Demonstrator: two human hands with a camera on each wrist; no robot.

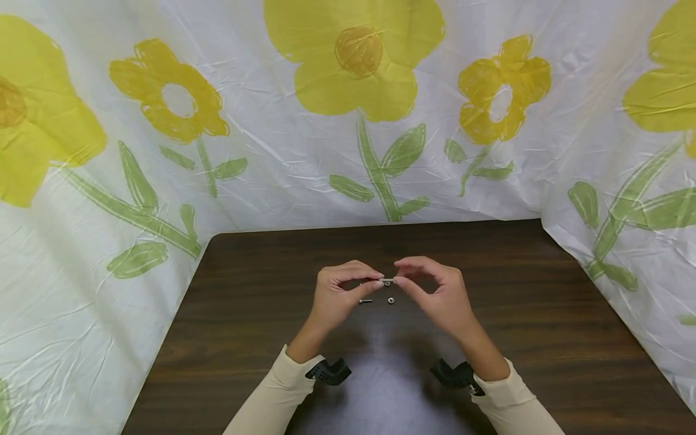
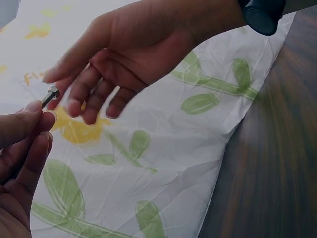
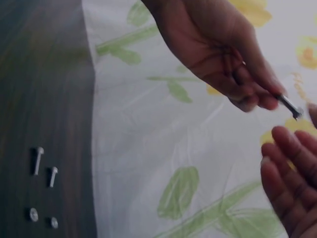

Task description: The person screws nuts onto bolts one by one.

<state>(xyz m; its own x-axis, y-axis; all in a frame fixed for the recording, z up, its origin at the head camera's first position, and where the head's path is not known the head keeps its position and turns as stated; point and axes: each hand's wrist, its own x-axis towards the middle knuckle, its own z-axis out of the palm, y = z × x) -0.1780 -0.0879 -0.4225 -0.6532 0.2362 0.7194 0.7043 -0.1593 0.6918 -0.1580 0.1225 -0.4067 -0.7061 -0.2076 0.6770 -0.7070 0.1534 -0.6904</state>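
My left hand [image 1: 338, 290] pinches a small metal bolt [image 1: 387, 280] between thumb and fingertips, above the table. A hex nut [image 2: 53, 91] sits at the bolt's free end, which points toward my right hand [image 1: 443, 296]. In the head view the right thumb tip is right at that end, while the index finger stands raised and apart from it. The right hand's other fingers are spread and loosely bent in the right wrist view. The rest of the bolt is hidden within the left fingertips.
On the dark wooden table [image 1: 244, 338] lie two loose bolts, a longer bolt [image 3: 38, 160] and a shorter bolt [image 3: 53, 176]. Beside them are a larger nut [image 3: 33, 214] and a smaller nut [image 3: 54, 222]. A flower-printed white cloth [image 1: 261, 181] hangs around the table's back and sides.
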